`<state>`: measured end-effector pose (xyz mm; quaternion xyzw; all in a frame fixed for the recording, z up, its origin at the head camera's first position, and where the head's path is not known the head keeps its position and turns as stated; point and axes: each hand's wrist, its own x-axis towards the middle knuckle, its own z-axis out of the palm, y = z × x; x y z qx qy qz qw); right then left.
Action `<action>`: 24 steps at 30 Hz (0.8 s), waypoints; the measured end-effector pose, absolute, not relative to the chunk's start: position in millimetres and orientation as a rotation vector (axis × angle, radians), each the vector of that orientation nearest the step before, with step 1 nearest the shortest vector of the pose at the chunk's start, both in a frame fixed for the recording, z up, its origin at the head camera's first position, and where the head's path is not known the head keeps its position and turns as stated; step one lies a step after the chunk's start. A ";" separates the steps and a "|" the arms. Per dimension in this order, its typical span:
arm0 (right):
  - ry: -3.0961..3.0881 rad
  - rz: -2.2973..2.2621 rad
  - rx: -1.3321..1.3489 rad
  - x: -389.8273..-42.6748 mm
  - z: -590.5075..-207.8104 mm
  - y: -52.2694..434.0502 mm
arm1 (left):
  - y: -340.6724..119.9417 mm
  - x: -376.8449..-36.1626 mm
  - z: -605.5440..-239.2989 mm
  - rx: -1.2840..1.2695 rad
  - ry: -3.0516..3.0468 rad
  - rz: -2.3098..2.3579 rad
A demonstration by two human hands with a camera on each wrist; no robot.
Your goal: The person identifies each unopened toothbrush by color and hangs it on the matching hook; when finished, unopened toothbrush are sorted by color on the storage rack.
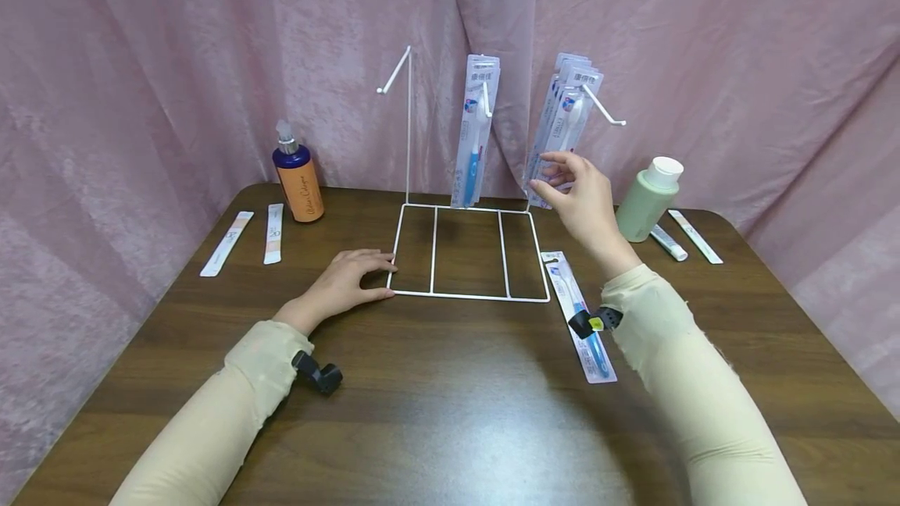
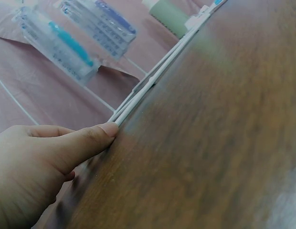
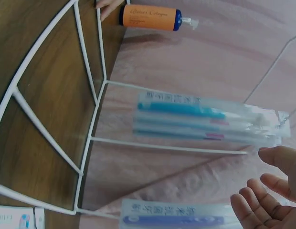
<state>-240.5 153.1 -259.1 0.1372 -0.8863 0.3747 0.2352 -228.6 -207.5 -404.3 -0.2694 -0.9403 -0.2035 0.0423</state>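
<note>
A white wire display rack point(image 1: 469, 297) stands on the table with hooks at its top. At its front left corner, my left hand point(image 1: 344, 283) pinches the wire frame with thumb and fingers. Packaged toothbrushes point(image 1: 475, 131) hang from the middle hook, and several more packs point(image 1: 568, 108) hang on the right hook. The left hook point(image 1: 395, 71) is bare. My right hand point(image 1: 583, 197) is raised in front of the lower part of the right packs, fingers loosely bent and holding nothing. One packaged toothbrush point(image 1: 578, 318) lies on the table right of the rack, partly under the right wrist's camera.
An orange and blue pump bottle point(image 1: 301, 186) and two slim sachets point(image 1: 226, 244) are at the left. On the right are a green bottle point(image 1: 643, 205) with a white cap, a small tube point(image 1: 668, 242) and another sachet point(image 1: 694, 236). A pink curtain hangs behind the table.
</note>
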 end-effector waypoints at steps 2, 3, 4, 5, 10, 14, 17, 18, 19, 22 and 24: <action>-2.428 1.023 0.382 -235.3 -259.7 159.3 | -207.6 -228.8 -404.9 -0.826 -2.879 -0.619; -2.425 1.021 0.384 -232.7 -260.0 162.2 | -207.6 -228.9 -405.1 -0.827 -2.880 -0.619; -2.423 1.018 0.388 -230.2 -260.2 165.1 | -207.6 -228.9 -405.1 -0.829 -2.878 -0.620; -2.421 1.011 0.394 -227.8 -260.5 167.8 | -207.6 -229.1 -405.3 -0.831 -2.877 -0.619; -2.424 0.975 0.410 -214.4 -260.3 180.2 | -207.7 -230.0 -405.4 -0.833 -2.870 -0.627; -2.450 0.952 0.391 -202.8 -263.2 188.9 | -208.0 -230.2 -404.6 -0.838 -2.865 -0.625; -2.480 0.911 0.388 -195.6 -269.0 196.0 | -207.9 -230.2 -404.3 -0.839 -2.864 -0.621; -2.491 0.901 0.389 -193.5 -271.3 198.4 | -207.8 -230.1 -404.3 -0.838 -2.864 -0.622; -2.500 0.895 0.393 -191.1 -273.6 200.6 | -207.8 -230.0 -404.3 -0.837 -2.865 -0.621; -2.524 0.890 0.412 -185.9 -281.1 207.3 | -207.6 -229.5 -404.4 -0.837 -2.867 -0.619; -2.535 0.878 0.429 -182.1 -286.0 211.0 | -207.6 -229.0 -404.5 -0.834 -2.869 -0.621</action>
